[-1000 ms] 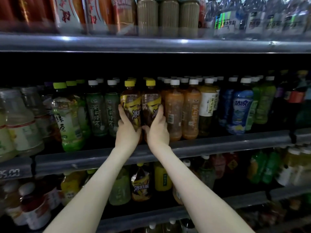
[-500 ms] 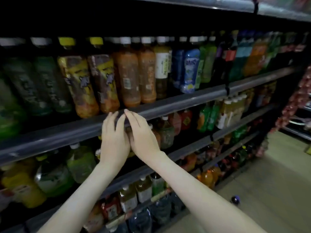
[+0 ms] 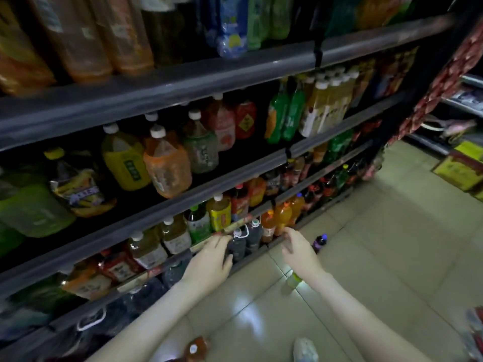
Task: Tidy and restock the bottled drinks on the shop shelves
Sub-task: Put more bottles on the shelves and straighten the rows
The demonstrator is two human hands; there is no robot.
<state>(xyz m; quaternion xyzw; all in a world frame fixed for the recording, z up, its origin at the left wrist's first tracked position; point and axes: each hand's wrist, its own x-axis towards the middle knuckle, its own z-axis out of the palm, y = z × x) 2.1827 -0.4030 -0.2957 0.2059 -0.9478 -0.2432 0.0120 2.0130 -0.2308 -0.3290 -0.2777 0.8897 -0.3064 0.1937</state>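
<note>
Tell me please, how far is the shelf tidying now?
Done: the upper shelves look full, like the row of large tea bottles. In hand: nothing; left hand and right hand are open, low by the bottom shelf. Left: loose bottles sit on the floor, a purple-capped bottle, a green bottle and a brown bottle.
</note>
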